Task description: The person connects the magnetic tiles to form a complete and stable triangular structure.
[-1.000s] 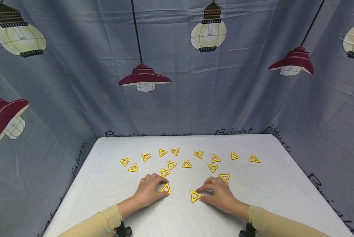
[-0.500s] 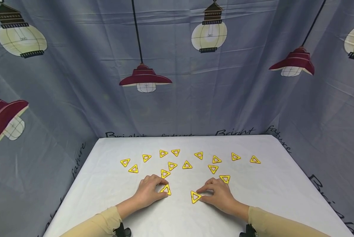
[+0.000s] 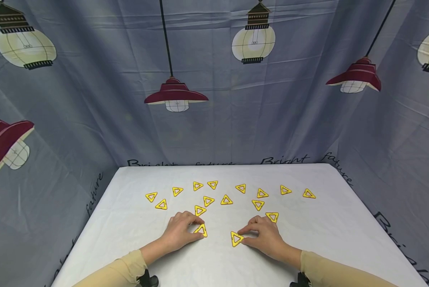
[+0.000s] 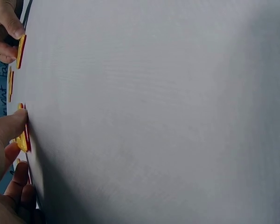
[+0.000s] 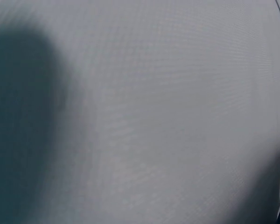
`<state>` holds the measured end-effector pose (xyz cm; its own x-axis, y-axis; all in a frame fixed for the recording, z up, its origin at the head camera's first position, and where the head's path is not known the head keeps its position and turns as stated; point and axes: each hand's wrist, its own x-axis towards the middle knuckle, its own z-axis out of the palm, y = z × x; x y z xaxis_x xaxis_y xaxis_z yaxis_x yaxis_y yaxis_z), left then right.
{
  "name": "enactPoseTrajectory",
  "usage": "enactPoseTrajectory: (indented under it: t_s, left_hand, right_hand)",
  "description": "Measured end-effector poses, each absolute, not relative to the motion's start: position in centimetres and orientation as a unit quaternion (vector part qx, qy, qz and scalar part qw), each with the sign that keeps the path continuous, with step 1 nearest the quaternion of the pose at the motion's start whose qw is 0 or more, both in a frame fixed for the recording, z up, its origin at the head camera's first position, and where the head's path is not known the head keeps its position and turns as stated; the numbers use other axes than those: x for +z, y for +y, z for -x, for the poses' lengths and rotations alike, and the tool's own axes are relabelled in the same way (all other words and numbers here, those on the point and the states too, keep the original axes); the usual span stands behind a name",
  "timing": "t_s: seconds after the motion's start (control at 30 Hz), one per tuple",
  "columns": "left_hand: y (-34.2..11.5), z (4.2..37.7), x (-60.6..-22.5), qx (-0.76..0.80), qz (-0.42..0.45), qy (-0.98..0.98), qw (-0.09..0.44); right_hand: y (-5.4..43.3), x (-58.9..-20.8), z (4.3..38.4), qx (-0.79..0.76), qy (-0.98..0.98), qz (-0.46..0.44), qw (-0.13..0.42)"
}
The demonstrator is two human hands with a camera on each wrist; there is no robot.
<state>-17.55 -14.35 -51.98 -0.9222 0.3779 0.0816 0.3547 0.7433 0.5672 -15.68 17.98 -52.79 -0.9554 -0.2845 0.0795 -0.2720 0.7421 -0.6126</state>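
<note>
Triangle (image 3: pixel 205 230) is pinched by left hand (image 3: pixel 181 230), another triangle (image 3: pixel 233 239) by right hand (image 3: pixel 264 235)

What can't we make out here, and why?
Right wrist: most of the right hand, past the right edge.
Right wrist: dark shape at left, too blurred to identify.
Left wrist: part of the left hand, cut by the left edge.
Head: lower part of the central lettering, behind the table.

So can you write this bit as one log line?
left hand: pinches yellow triangle | right hand: pinches another triangle | other triangles: spread across white table
</note>
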Motion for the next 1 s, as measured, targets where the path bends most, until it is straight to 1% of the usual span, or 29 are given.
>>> enactPoseTrajectory:
  t_s: [0.23, 0.37, 0.77, 1.0]
  left_hand:
    - [-14.8, 17.9, -51.8, 0.356, -0.185, 0.916, 0.024]
    - [-14.9, 18.1, -51.8, 0.357, -0.185, 0.915, 0.034]
    - [-15.0, 18.4, -51.1, 0.399, -0.193, 0.891, 0.097]
    - [-14.7, 18.5, -50.9, 0.394, -0.191, 0.894, 0.094]
  right_hand:
    - [17.9, -53.0, 15.7, -0.325, 0.934, 0.147, 0.009]
    - [17.9, -52.9, 15.7, -0.325, 0.935, 0.144, 0.010]
    - [17.9, -53.0, 15.7, -0.326, 0.933, 0.149, 0.010]
    - [17.8, -53.0, 15.7, -0.330, 0.932, 0.149, 0.008]
